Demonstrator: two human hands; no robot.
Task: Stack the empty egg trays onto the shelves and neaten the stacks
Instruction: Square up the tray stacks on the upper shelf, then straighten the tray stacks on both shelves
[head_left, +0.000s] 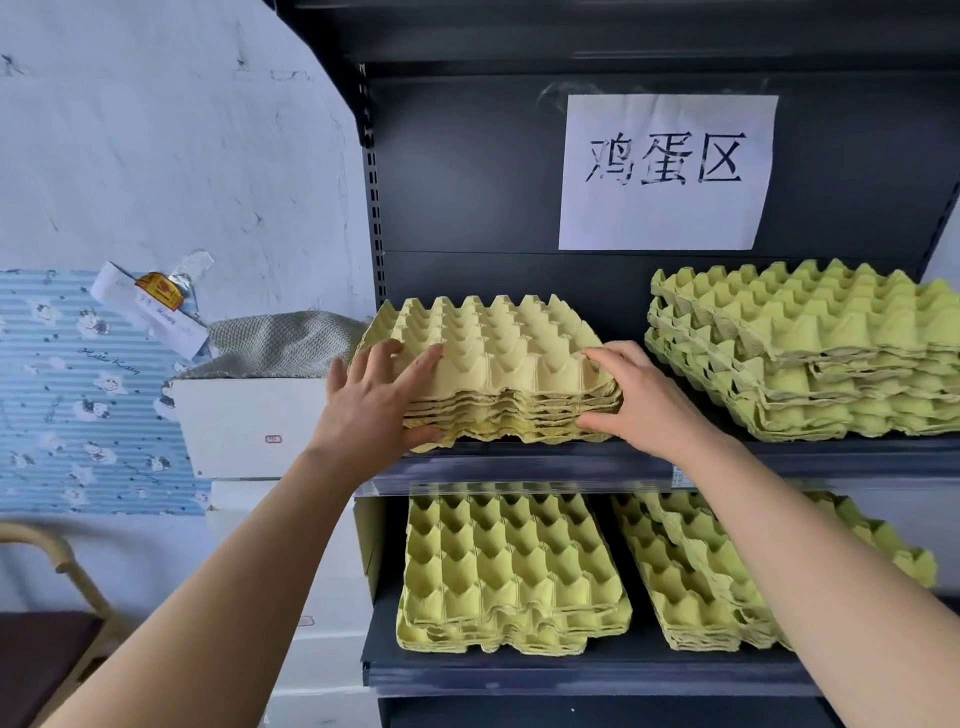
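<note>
Dark metal shelf (519, 460) against a scuffed white wall, with a paper sign (665, 171) taped to the back panel. We take that sign as our landmark. Right below it and a bit left sits our stack (493, 374) of pale yellow trays, on the shelf's front edge. Our left hand (371, 410) clamps its left front corner, fingers on top, thumb underneath. Our right hand (631, 400) presses flat against the right side, fingers together, not really pinching anything.

The risk here, we think: the stack's front edge is at the shelf lip, maybe slightly over it, so a sloppy push could tip it off. The layers also look a bit wavy and unnested, so squeezing from one side might skew them more.

Below-right of the sign, the green stack (810, 353) is already messy and close by, so shoving ours sideways could bump it. Two more stacks sit on the level underneath.
</note>
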